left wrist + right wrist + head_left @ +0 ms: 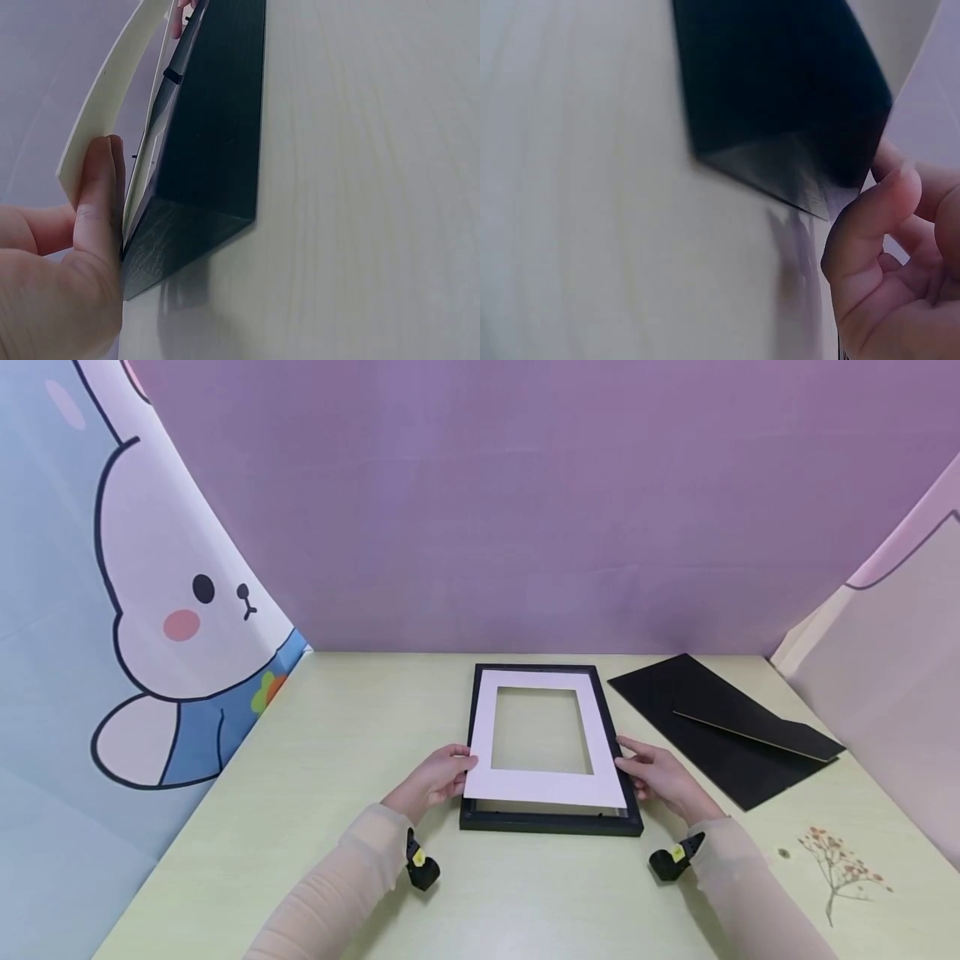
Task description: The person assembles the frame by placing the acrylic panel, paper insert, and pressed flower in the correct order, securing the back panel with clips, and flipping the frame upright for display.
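Observation:
A black picture frame (555, 824) lies on the table, the tabletop showing through its opening. Over it is a white picture mat (543, 787) with a rectangular window, its near edge short of the frame's near side. In the left wrist view the mat (112, 82) bows up away from the frame (214, 112). My left hand (442, 772) pinches the mat's left edge between thumb and fingers. On the right side, my right hand (660, 777) grips the frame's side rim, thumb at the top edge; the right wrist view shows its fingers bent beside the frame's corner (787, 90).
Two black boards (720, 752), one overlapping the other, lie right of the frame. A dried flower sprig (836, 877) and a small round spot (784, 853) are at the near right of the pale table (360, 710). A purple backdrop (525, 527) rises behind.

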A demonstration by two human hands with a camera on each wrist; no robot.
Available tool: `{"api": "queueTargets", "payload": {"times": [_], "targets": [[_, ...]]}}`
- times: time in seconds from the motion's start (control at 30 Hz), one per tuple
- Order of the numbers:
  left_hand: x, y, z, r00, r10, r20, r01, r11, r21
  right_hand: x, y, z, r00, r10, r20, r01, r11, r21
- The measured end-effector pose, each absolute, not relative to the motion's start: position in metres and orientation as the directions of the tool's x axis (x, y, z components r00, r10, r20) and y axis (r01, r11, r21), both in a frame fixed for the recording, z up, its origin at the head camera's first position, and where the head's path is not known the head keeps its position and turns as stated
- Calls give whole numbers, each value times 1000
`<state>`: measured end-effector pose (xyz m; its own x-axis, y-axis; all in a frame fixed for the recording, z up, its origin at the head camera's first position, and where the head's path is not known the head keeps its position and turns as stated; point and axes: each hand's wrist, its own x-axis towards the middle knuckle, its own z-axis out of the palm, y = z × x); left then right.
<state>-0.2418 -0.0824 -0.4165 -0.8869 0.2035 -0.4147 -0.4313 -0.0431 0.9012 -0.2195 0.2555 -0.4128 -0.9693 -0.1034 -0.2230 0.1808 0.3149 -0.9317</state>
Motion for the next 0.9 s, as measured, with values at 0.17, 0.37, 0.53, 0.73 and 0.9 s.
{"api": "queueTargets", "payload": {"times": [0.17,0.37,0.53,0.73,0.9], "targets": [[-243,-83,-417,-887,198,-418,-432,-30,901,-220,254,-412,-966,-92,-243,204,312,-928],[-241,-83,-416,-891,207,-405,-419,-29,907,-220,254,-414,-967,-83,-239,198,342,-919],[-239,-84,-414,-896,226,-383,-401,-38,915,-221,253,-415,-971,-74,-229,184,386,-904],[-239,-83,-414,-899,212,-382,-396,-27,918,-221,253,-414,-972,-70,-225,178,406,-897],[-239,-83,-414,-900,202,-386,-397,-14,918,-222,253,-415,-971,-68,-231,185,405,-896]]}}
